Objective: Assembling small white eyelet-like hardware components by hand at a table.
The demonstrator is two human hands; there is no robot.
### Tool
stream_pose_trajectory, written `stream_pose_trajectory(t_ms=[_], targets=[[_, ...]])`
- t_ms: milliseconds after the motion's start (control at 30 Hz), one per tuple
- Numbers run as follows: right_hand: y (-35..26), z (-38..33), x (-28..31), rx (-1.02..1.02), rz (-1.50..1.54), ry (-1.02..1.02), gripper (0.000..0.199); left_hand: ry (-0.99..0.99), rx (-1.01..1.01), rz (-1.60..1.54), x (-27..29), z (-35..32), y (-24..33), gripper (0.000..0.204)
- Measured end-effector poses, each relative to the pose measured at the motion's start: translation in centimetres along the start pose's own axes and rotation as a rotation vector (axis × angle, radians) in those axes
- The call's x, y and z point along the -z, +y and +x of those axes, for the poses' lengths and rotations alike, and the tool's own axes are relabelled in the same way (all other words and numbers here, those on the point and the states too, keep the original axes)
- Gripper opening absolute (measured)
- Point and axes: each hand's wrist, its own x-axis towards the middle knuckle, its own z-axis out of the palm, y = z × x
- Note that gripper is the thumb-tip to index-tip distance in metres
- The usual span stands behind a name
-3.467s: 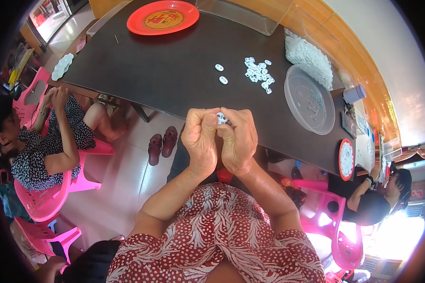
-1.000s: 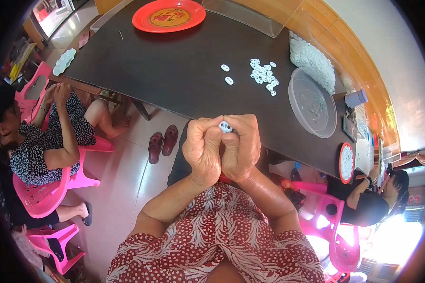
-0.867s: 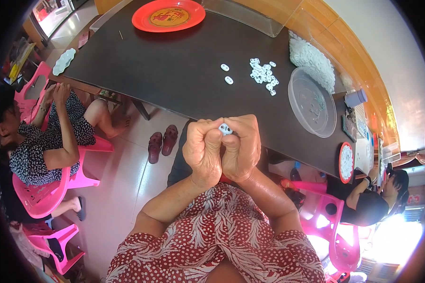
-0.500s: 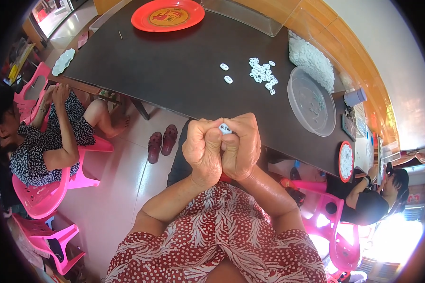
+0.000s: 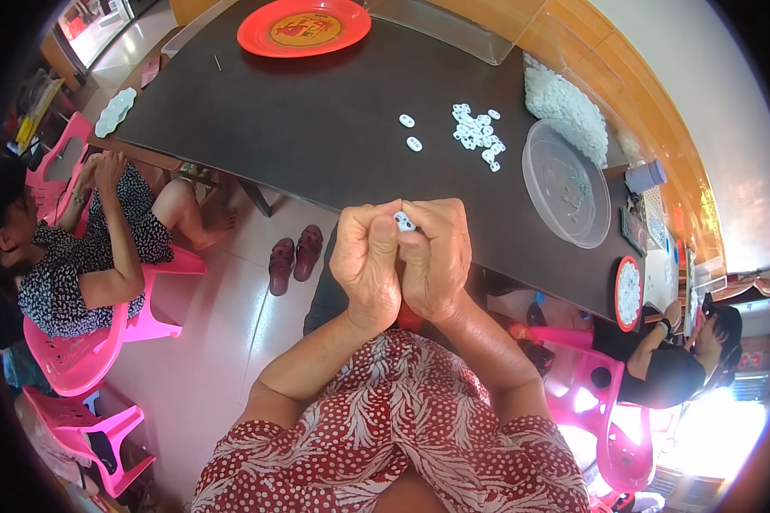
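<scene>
I see one small, white, rounded piece [image 5: 405,223] with dark spots on its face, partly covered. The fingers of the left hand [image 5: 366,261] and the right hand [image 5: 436,256] are pinching it together, near the edge of the dark, smooth surface [image 5: 274,128].

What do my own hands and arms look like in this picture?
Your left hand and right hand are bare, as are both forearms. The short, loose sleeves are dark red, printed with white dots and feathery leaf shapes.
</scene>
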Motion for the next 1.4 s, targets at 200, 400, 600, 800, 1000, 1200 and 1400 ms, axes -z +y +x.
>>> stream_pose_trajectory(t_ms=[200, 400, 600, 800, 1000, 1200, 1400], targets=[[-0.2, -0.1, 1.1, -0.147, 0.024, -0.021, 0.029, -0.026, 0.091, -0.149, 0.0, 0.2, -0.2, 0.019], [0.2, 0.0, 2.1, -0.171, -0.019, 0.008, 0.029, -0.09, 0.171, -0.113, -0.2, 0.6, -0.7, 0.026], [2.3, 0.2, 5.4, -0.192, -0.122, -0.074, 0.02, -0.214, 0.287, 0.003, -1.3, 1.2, -0.6, 0.027], [9.0, 5.4, 13.5, -0.331, -0.424, 0.045, 0.01, -0.213, 0.373, 0.19, 0.2, 3.3, -1.1, 0.019], [20.0, 13.5, 22.6, -0.413, -0.85, 0.05, 0.018, -0.243, 0.419, 0.223, -0.6, 5.6, -2.3, 0.012], [24.2, 12.8, 23.2, -0.244, -1.098, -0.064, 0.021, -0.434, -0.352, 0.75, -3.4, 8.7, -4.5, 0.011], [18.6, 8.4, 19.1, -0.033, -0.85, -0.167, 0.017, -0.763, -0.625, 1.093, -6.4, 12.2, -8.1, 0.013]])
